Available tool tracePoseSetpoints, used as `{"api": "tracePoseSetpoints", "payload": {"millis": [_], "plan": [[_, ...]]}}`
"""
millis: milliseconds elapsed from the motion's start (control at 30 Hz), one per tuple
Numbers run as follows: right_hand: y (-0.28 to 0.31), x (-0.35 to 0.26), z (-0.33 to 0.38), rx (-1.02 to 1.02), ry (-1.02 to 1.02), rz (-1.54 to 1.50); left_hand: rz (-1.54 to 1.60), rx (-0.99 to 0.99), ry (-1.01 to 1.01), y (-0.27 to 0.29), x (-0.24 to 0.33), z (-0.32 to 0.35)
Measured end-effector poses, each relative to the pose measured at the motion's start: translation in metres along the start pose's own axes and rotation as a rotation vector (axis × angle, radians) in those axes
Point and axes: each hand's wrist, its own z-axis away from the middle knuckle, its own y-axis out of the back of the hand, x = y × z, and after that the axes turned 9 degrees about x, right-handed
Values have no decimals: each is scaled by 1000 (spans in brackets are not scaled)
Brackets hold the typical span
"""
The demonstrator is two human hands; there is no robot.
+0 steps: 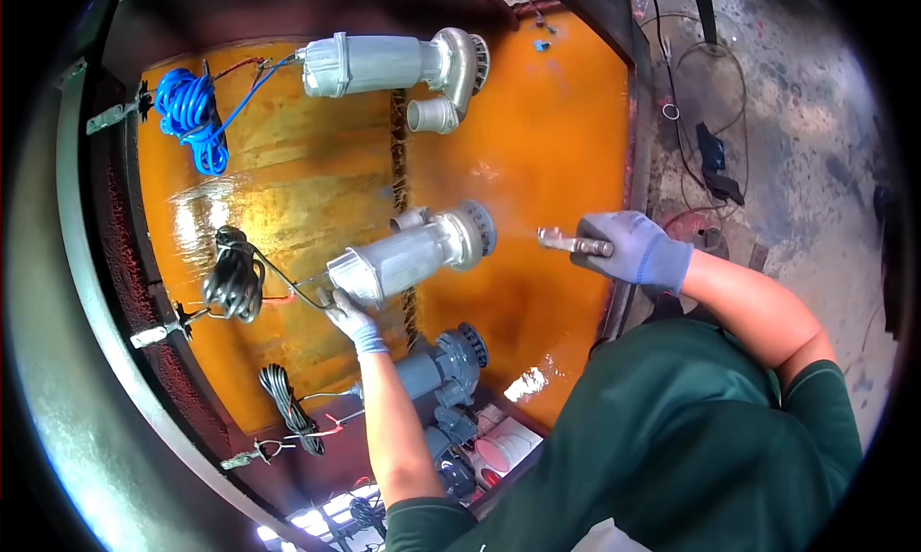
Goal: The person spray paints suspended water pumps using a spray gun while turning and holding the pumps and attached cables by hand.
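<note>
My right hand [635, 250], in a grey-blue glove, is closed around a small metal spray gun [576, 243]. Its nozzle faces the middle silver submersible pump [403, 255], and a faint mist hangs between the two. Gloved as well, my left hand [355, 324] has its fingers at the pump's left end, beside the black cable, and grips it there. A coiled black cable [233, 276] hangs from that end of the pump. The pump's round strainer end points toward the gun.
Another silver pump [369, 65] with a coiled blue cable [189, 106] hangs farther away. A grey-blue pump [427, 372] is nearer, under my left forearm. Behind them are orange-stained panels [523, 120] in a dark metal frame [628, 149]. A hose [672, 101] lies on the floor at right.
</note>
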Motion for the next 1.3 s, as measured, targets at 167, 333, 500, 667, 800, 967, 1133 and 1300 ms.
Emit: {"api": "tracePoseSetpoints", "payload": {"millis": [167, 333, 500, 667, 800, 967, 1133, 1300], "plan": [[-5, 4, -7, -356, 112, 90, 56, 90, 243, 2, -16, 1], [-19, -2, -9, -145, 86, 66, 257, 140, 578, -15, -12, -23], [-33, -12, -6, -100, 95, 57, 277, 127, 596, 0, -31, -42], [-28, -6, -16, -335, 76, 98, 323, 133, 687, -39, 17, -29], [-37, 9, -15, -44, 70, 43, 274, 155, 693, -53, 39, -25], [-28, 9, -23, -306, 6, 83, 447, 62, 735, -62, 47, -31], [-32, 23, -22, -77, -167, -26, 553, -209, 580, -57, 39, -39], [-41, 47, -16, -279, -94, -127, 452, -295, 499, -61, 45, -48]]}}
